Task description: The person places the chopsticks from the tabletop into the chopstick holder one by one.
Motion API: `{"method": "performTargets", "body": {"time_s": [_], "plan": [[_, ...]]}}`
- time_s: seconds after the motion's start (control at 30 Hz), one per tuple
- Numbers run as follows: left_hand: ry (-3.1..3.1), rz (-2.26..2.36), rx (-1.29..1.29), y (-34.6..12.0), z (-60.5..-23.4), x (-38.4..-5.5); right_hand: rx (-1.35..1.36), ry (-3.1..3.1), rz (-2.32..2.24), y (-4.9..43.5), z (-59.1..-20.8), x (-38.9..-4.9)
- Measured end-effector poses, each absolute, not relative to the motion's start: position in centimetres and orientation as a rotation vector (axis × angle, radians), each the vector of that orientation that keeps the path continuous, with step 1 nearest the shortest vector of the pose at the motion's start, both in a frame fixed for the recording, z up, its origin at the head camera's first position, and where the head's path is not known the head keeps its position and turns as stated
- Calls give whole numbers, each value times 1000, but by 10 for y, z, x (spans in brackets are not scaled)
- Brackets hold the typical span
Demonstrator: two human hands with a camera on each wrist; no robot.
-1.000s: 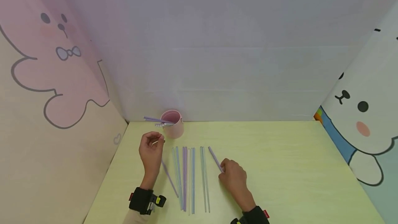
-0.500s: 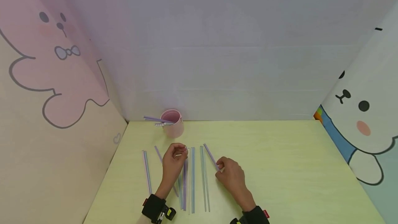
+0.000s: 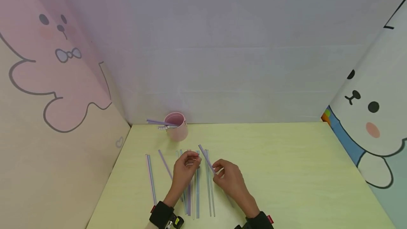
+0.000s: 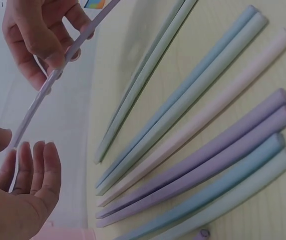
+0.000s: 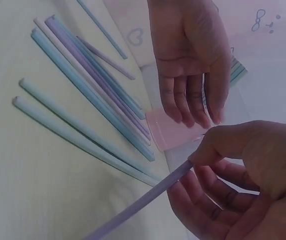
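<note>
My right hand (image 3: 230,177) pinches a thin purple straw (image 3: 205,155) between thumb and fingers, the straw slanting up to the left. My left hand (image 3: 185,169) hovers to its left above the row of straws, thumb and fingers loosely bent. In the left wrist view, the upper end of the purple straw (image 4: 33,107) reaches the gap between the left thumb and fingers. The right wrist view shows the left hand (image 5: 190,45) with its fingers hanging down, apart from the right hand. Below lie pale green, blue, pink and purple straws (image 4: 232,130), side by side.
A pink pail (image 3: 178,133) stands at the table's back left, with purple straws (image 3: 155,121) and a white patterned strip (image 3: 163,127) leaning out. Two straws (image 3: 151,176) lie at the far left, a slanted purple one (image 3: 164,162) beside them. Printed cloth walls surround the yellow table (image 3: 302,172).
My left hand has moved right from near the pail to beside the purple straw, uncovering the two straws at far left. My right hand has shifted slightly left, carrying the purple straw.
</note>
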State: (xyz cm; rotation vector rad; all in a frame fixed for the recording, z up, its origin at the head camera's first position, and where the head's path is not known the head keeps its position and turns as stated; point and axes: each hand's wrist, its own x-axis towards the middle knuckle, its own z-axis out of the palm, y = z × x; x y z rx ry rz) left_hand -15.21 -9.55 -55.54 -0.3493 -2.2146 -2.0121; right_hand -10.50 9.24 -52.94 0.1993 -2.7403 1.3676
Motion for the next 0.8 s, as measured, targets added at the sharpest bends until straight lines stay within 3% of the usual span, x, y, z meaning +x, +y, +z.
{"method": "performTargets", "body": {"time_s": [0.37, 0.8], "plan": [[-2084, -2223, -333, -94, -544, -148, 412, -2653, 1501, 84, -526, -102], [-1858, -2353, -259, -109, -520, -148, 376, -2721, 1503, 86, -532, -101]]}}
